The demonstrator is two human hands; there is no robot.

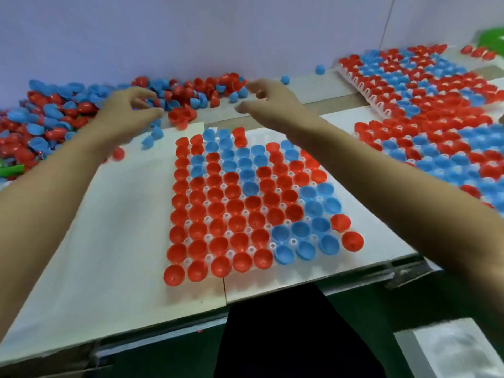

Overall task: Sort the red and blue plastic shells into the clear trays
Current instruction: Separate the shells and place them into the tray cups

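Shells, red and blue, fill most pockets of the nearest clear tray (286, 279) on the white table (109, 241) — open sides up. Beyond it, the left hand (125, 110) reaches into the loose shell pile (68, 110), fingers curled; whether it holds one I cannot tell. The right hand (270, 100) hovers with fingers loosely spread, empty. Filled trays (425, 105) lie far right.

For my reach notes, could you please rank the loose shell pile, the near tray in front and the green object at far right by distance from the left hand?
1. Loose shell pile, under the left hand.
2. Near tray, centre front.
3. Green object, far right.
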